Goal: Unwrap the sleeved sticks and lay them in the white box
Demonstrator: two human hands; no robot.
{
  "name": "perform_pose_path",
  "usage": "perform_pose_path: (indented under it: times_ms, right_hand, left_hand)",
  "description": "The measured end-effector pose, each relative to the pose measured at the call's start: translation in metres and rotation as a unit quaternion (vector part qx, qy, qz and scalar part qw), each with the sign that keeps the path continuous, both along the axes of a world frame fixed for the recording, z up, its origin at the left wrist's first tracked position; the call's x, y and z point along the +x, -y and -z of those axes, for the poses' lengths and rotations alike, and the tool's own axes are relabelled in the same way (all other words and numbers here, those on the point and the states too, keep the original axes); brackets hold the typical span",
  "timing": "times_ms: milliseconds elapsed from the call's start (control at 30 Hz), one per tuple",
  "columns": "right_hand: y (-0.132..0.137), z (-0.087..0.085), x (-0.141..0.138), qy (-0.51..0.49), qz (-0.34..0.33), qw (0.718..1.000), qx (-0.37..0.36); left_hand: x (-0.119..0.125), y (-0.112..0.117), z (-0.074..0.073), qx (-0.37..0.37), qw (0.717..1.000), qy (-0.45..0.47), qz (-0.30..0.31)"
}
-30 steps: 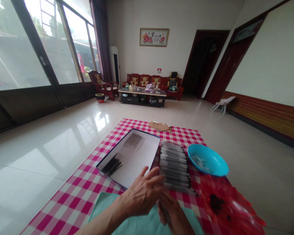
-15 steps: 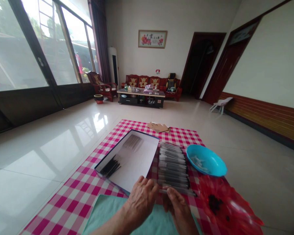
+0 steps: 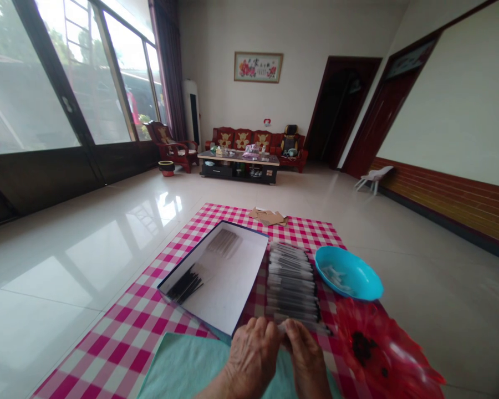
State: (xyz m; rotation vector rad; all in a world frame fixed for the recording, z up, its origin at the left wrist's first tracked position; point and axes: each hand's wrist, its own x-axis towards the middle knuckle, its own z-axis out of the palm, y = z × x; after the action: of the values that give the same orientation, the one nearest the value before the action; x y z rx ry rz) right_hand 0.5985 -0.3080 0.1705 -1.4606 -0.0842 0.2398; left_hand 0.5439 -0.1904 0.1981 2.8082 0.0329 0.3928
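My left hand (image 3: pixel 255 346) and my right hand (image 3: pixel 303 349) meet in front of me, both closed, fingertips almost touching. A small whitish piece shows between them; the fingers hide most of it, so its kind is unclear. Just beyond lies a row of slim pens (image 3: pixel 293 282), clear and dark, side by side. To the left, a shallow white box (image 3: pixel 228 282) with dark edges holds a bundle of thin black sticks (image 3: pixel 187 284) and a bundle of greyish, see-through sticks (image 3: pixel 223 243). Under my hands is a green cloth (image 3: pixel 187 366).
On the right stands a blue bowl (image 3: pixel 370 277) with small whitish pieces in it. Nearer is a red, transparent plastic bag or dish (image 3: pixel 399 354) with dark bits. Cardboard pieces (image 3: pixel 270 216) lie at the far edge of the checked tablecloth (image 3: pixel 120 332).
My left hand has moved right and slightly down, closing the gap to my right hand. The right fingers have curled in closer to the left ones.
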Motion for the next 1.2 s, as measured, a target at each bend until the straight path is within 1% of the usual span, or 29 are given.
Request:
perform_pose_path:
  times_ms: [100,200,267,300,333,367,400,433,467,500,533,567,600,633,700,733,800,867,933,1000,1033,1100,1200]
  right_hand:
    - [0.006,-0.006,0.001,0.025,0.003,0.999,-0.040]
    - [0.012,-0.010,0.003,0.063,0.002,0.996,-0.060]
    - [0.014,-0.009,0.003,0.083,-0.011,0.995,-0.060]
    - [0.015,-0.009,0.003,0.089,-0.021,0.994,-0.054]
    - [0.015,-0.008,0.003,0.092,-0.033,0.994,-0.044]
    - [0.015,-0.008,0.002,0.092,-0.047,0.994,-0.031]
    - [0.015,-0.008,0.001,0.088,-0.062,0.994,-0.015]
    - [0.015,-0.009,0.001,0.081,-0.076,0.994,0.005]
    - [0.014,-0.010,0.001,0.069,-0.088,0.993,0.032]
    - [0.013,-0.012,0.001,0.054,-0.096,0.992,0.066]
    - [0.012,-0.014,0.002,0.039,-0.100,0.989,0.101]
    - [0.012,-0.015,0.003,0.025,-0.101,0.986,0.134]
    - [0.011,-0.016,0.004,0.011,-0.098,0.982,0.159]
    - [0.010,-0.017,0.005,-0.002,-0.095,0.980,0.176]
    - [0.008,-0.016,0.007,-0.021,-0.094,0.977,0.188]
    - [0.008,-0.015,0.008,-0.028,-0.093,0.976,0.193]
    - [0.008,-0.012,0.009,-0.032,-0.091,0.975,0.200]
    - [0.008,-0.008,0.010,-0.038,-0.077,0.977,0.195]
    - [0.007,-0.004,0.012,-0.058,-0.053,0.980,0.183]
    - [0.006,0.000,0.013,-0.092,-0.026,0.980,0.173]
    - [0.005,0.001,0.013,-0.107,-0.016,0.980,0.170]
    - [0.003,0.003,0.014,-0.128,-0.001,0.977,0.168]
    - [0.001,0.004,0.016,-0.137,0.008,0.976,0.171]
  left_hand:
    - [0.001,0.002,-0.004,-0.053,0.999,0.001,0.010]
    - [0.002,0.001,-0.013,-0.157,0.987,-0.012,0.014]
    - [0.003,-0.001,-0.019,-0.261,0.964,-0.043,0.024]
    - [0.004,-0.002,-0.020,-0.326,0.942,-0.071,0.029]
    - [0.004,-0.005,-0.021,-0.399,0.910,-0.110,0.032]
    - [0.004,-0.007,-0.021,-0.475,0.866,-0.153,0.035]
    - [0.004,-0.009,-0.020,-0.547,0.813,-0.197,0.037]
    - [0.004,-0.011,-0.019,-0.610,0.753,-0.244,0.041]
    - [0.004,-0.013,-0.017,-0.660,0.691,-0.291,0.047]
    - [0.004,-0.014,-0.015,-0.696,0.636,-0.328,0.056]
    - [0.003,-0.014,-0.013,-0.717,0.602,-0.345,0.065]
    - [0.003,-0.014,-0.011,-0.725,0.594,-0.341,0.069]
    - [0.003,-0.012,-0.008,-0.722,0.608,-0.322,0.069]
    - [0.003,-0.011,-0.006,-0.710,0.639,-0.289,0.064]
    - [0.002,-0.008,-0.002,-0.664,0.713,-0.217,0.059]
    - [0.001,-0.007,-0.001,-0.641,0.740,-0.196,0.061]
    - [0.001,-0.007,0.000,-0.599,0.781,-0.162,0.070]
    - [0.002,-0.012,-0.003,-0.555,0.817,-0.134,0.077]
    - [0.008,-0.023,-0.008,-0.510,0.849,-0.117,0.072]
    - [0.021,-0.040,-0.016,-0.444,0.889,-0.094,0.056]
    - [0.028,-0.050,-0.021,-0.402,0.911,-0.080,0.043]
    - [0.044,-0.071,-0.032,-0.289,0.957,-0.037,0.000]
    - [0.059,-0.093,-0.046,-0.237,0.971,-0.004,-0.011]
